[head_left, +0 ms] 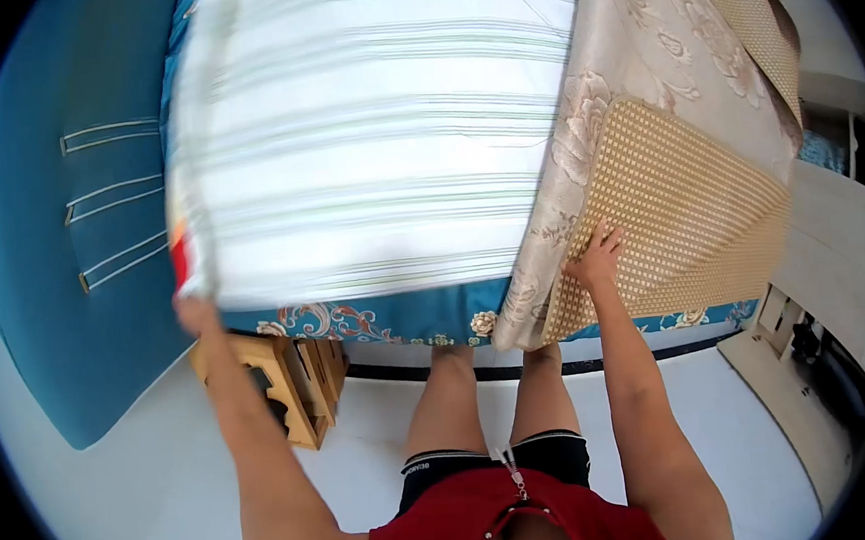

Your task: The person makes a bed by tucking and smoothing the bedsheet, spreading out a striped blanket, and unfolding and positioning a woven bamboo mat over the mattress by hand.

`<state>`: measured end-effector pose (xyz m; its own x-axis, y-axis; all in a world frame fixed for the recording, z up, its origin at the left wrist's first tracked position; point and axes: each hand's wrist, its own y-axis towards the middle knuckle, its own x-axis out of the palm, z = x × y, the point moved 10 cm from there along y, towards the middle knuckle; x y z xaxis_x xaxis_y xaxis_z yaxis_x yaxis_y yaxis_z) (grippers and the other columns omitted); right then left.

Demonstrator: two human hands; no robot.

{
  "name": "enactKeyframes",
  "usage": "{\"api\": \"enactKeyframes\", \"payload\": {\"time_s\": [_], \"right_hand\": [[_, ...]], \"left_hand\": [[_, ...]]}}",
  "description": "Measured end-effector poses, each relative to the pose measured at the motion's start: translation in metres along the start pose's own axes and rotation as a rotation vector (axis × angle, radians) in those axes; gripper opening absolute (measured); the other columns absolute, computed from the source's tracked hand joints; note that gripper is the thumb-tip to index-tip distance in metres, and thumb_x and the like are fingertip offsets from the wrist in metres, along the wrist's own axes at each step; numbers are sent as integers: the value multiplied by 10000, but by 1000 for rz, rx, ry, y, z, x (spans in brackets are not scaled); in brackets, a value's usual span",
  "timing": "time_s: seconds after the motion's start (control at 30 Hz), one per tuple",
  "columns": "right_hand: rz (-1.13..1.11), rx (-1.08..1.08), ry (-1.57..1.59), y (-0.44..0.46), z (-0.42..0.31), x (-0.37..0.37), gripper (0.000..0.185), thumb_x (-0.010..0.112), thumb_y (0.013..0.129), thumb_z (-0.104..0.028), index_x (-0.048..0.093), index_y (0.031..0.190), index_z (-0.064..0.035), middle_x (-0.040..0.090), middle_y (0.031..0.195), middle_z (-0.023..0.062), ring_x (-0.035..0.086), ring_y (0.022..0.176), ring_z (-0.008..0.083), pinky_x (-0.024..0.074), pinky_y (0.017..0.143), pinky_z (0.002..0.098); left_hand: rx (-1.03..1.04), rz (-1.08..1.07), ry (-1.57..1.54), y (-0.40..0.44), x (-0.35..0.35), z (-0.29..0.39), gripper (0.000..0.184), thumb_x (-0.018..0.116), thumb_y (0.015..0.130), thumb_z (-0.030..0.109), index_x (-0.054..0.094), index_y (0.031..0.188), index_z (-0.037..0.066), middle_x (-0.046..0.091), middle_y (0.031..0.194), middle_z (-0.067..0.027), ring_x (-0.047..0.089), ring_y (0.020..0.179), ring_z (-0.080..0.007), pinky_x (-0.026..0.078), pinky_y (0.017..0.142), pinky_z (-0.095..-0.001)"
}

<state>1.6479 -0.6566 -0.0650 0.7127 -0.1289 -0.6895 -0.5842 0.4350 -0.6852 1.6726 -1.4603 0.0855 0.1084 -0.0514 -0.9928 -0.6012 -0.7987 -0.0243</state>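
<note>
The left hand (pixel 193 315), grip too blurred to tell, meets the white striped sheet's (pixel 374 154) near-left corner; the right hand (pixel 599 255) lies open on a tan woven mat (pixel 684 212).

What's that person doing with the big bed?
Someone is handling its covers with bare hands. The left hand is at the near corner of the white striped sheet, too blurred to show its grip. The right hand lies spread on the tan woven mat, which sits on the beige flowered cover, away from the blue headboard.
</note>
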Motion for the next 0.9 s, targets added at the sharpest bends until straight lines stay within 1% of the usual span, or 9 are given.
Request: {"api": "enactKeyframes", "payload": {"time_s": [0.03,0.07,0.23,0.43,0.53,0.63,0.7,0.8,0.9], "right_hand": [[31,-11,-4,5,2,0,1238,796,579,-403,-57,1417,-82,-20,1428,307,164,1279,500,327,1011,460],[54,-24,-12,8,5,4,1239,795,580,-404,-62,1418,-89,-23,1429,305,162,1281,497,335,1005,462],[-70,24,-61,-7,-5,-7,1230,777,591,-457,-48,1418,-70,-39,1432,301,134,1295,494,314,1025,452],[-25,0,6,6,1,8,1265,802,575,-386,-106,1411,-107,-74,1435,288,109,1291,515,321,997,506],[127,-72,-2,4,-2,1,1094,749,640,-263,4,1421,-80,48,1420,314,178,1276,506,299,1005,511],[570,-486,-14,-48,-69,-36,769,645,704,-147,267,1362,-21,261,1375,270,302,1229,477,288,1026,481],[554,-766,207,-103,-132,-41,639,587,699,-53,378,1302,-28,340,1333,252,330,1226,436,281,1023,495],[330,-1085,-71,-184,-221,-6,693,660,715,-169,359,1333,-81,339,1360,186,322,1265,355,290,1030,452],[297,-970,-47,-169,-235,24,719,660,682,-150,360,1331,-78,386,1319,182,406,1189,338,367,950,429]], "left_hand": [[-187,-151,-695,61,99,-127,260,583,818,172,573,1017,4,640,791,-111,607,685,-218,482,565,-360],[-690,-240,-742,29,91,-135,260,555,836,136,554,1050,-13,621,820,-116,576,652,-205,453,520,-341],[-694,-251,-732,-1,136,-115,270,524,848,107,523,1028,-94,601,849,-156,569,617,-235,414,450,-359],[-697,-206,-962,11,182,-134,226,529,834,91,541,999,-62,597,823,-145,572,608,-226,425,446,-354],[-730,-237,-970,23,210,-153,163,538,813,68,535,958,-7,589,818,-120,584,633,-215,467,464,-328],[-796,-295,-1109,17,224,-150,157,549,804,66,519,951,21,588,835,-104,588,653,-197,466,463,-314],[-788,-321,-1151,21,224,-151,154,562,800,67,509,941,33,586,841,-95,581,647,-187,457,459,-300],[-859,-379,-1256,16,215,-140,184,596,803,102,531,964,44,589,857,-84,564,654,-168,448,468,-291],[-902,-403,-1358,25,202,-124,233,621,814,143,561,1014,39,598,894,-81,559,688,-162,456,507,-296]]}}
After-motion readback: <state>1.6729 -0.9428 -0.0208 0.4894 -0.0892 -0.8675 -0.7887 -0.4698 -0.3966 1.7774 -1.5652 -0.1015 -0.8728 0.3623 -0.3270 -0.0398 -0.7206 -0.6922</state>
